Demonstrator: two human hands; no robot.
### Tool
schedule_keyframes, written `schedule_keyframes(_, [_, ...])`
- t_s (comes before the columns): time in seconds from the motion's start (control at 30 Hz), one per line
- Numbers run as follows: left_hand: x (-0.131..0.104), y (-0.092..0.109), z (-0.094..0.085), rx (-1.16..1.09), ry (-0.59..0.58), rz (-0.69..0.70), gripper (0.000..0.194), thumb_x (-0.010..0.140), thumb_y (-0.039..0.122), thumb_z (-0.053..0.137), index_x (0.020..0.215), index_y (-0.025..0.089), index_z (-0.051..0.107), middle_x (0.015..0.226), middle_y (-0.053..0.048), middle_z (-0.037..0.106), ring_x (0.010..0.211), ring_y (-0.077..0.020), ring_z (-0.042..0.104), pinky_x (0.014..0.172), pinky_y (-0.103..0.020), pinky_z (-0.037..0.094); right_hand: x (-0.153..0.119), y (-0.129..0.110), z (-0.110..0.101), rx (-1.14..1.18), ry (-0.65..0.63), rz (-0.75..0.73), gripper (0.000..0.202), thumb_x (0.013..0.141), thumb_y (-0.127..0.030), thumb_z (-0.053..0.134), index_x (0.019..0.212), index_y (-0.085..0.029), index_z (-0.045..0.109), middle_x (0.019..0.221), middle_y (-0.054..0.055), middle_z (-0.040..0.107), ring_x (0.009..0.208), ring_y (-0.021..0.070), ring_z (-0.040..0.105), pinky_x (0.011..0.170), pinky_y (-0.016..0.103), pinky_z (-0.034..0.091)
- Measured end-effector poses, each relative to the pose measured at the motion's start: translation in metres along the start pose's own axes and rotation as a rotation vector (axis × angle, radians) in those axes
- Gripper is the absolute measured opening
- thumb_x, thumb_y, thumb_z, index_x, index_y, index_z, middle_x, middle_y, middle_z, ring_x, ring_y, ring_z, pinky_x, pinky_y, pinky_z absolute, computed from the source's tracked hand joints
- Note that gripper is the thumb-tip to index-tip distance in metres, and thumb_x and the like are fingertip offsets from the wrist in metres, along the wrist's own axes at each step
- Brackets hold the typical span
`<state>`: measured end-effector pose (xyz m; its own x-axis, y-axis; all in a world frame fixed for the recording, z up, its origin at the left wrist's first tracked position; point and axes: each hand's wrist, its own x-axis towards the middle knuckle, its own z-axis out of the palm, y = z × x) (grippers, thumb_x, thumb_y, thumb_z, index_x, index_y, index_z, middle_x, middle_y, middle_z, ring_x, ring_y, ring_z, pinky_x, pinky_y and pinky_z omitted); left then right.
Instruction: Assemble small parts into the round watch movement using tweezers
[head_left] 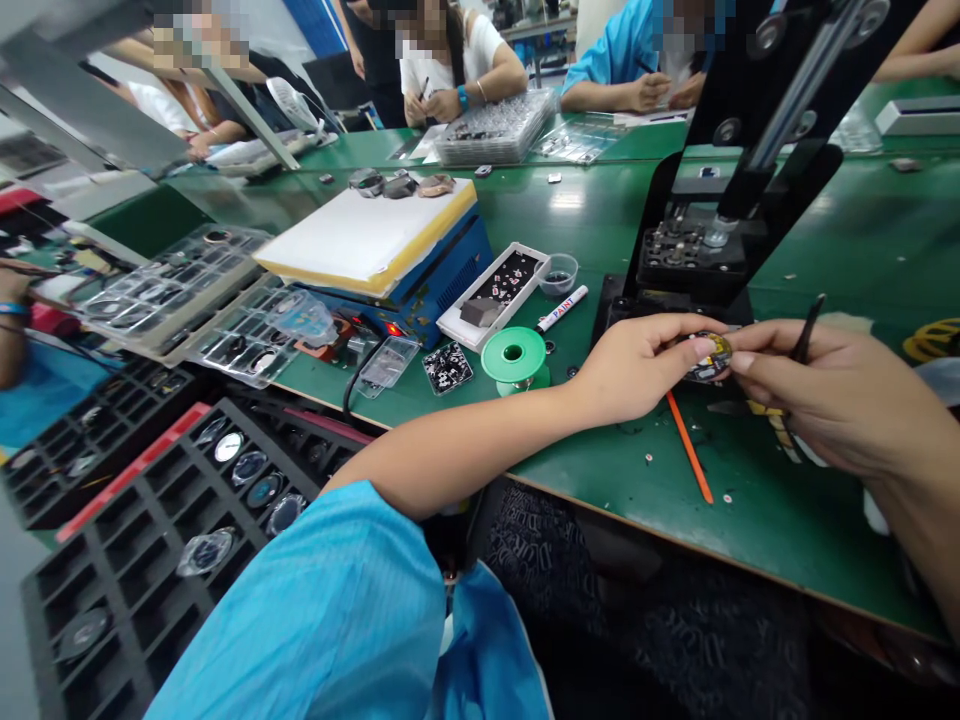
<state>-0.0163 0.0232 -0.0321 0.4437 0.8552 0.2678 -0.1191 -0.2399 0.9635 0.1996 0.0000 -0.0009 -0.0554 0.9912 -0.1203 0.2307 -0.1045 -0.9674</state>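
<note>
Counts: one green plastic spool (514,360), one orange thin stick (690,447), one white paint marker (562,308)
Bench: glossy green tabletop (600,480), black metal press (694,245) standing on it
Room: people seated opposite you
Disc: small, round, dark-and-yellow piece (712,357), before the press
Left hand: yours (630,370), thumb and finger pinching its left side
Right hand: yours (825,375), fingertips at its right edge, dark slim tool (808,328) tucked inside

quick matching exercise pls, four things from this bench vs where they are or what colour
Things
1. round part
2. spool
3. paint marker
4. thin stick

Colour or place
A. orange
B. beside a clear round cup
C. in the left hand's fingers
D. green

Pairs: 1-C, 2-D, 3-B, 4-A
</note>
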Motion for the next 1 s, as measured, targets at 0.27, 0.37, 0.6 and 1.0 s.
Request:
schedule_keyframes(0.27, [-0.002, 0.003, 0.0, 0.041, -0.001, -0.03, 0.039, 0.109, 0.049, 0.073, 0.13, 0.018, 0.084, 0.106, -0.007, 0.083, 0.095, -0.0192, 0.073, 0.093, -0.035, 0.06, -0.001, -0.006, 0.002, -0.017, 0.006, 0.014, 0.027, 0.07, -0.04, 0.089, 0.088, -0.022, 0.08, 0.062, -0.003, 0.058, 0.058, 0.0113, 0.047, 0.054, 0.027, 0.032])
schedule_keyframes(0.37, [-0.003, 0.008, -0.002, 0.102, 0.006, -0.009, 0.033, 0.109, 0.042, 0.072, 0.126, 0.017, 0.085, 0.106, -0.006, 0.085, 0.094, -0.0175, 0.074, 0.092, -0.033, 0.06, -0.002, -0.008, 0.004, 0.032, -0.023, -0.018, 0.03, 0.066, -0.036, 0.093, 0.088, -0.022, 0.08, 0.067, -0.002, 0.062, 0.06, 0.0113, 0.049, 0.054, 0.026, 0.037])
schedule_keyframes(0.6, [-0.004, 0.013, -0.003, 0.093, 0.032, 0.052, 0.029, 0.106, 0.038, 0.075, 0.12, 0.015, 0.086, 0.111, -0.007, 0.088, 0.091, -0.0156, 0.074, 0.094, -0.031, 0.061, 0.002, -0.008, 0.007, 0.037, -0.043, -0.097, 0.018, 0.074, -0.035, 0.085, 0.083, -0.021, 0.079, 0.064, -0.002, 0.064, 0.056, 0.0104, 0.05, 0.052, 0.025, 0.038])
schedule_keyframes(1.0, [-0.007, 0.017, -0.002, 0.115, 0.107, -0.025, 0.027, 0.102, 0.045, 0.084, 0.117, 0.023, 0.09, 0.086, -0.003, 0.078, 0.066, -0.0115, 0.057, 0.063, -0.025, 0.05, 0.001, -0.011, 0.008, 0.07, -0.115, -0.157, 0.012, 0.074, -0.023, 0.079, 0.086, -0.021, 0.081, 0.071, -0.002, 0.069, 0.061, 0.0104, 0.052, 0.053, 0.023, 0.041])
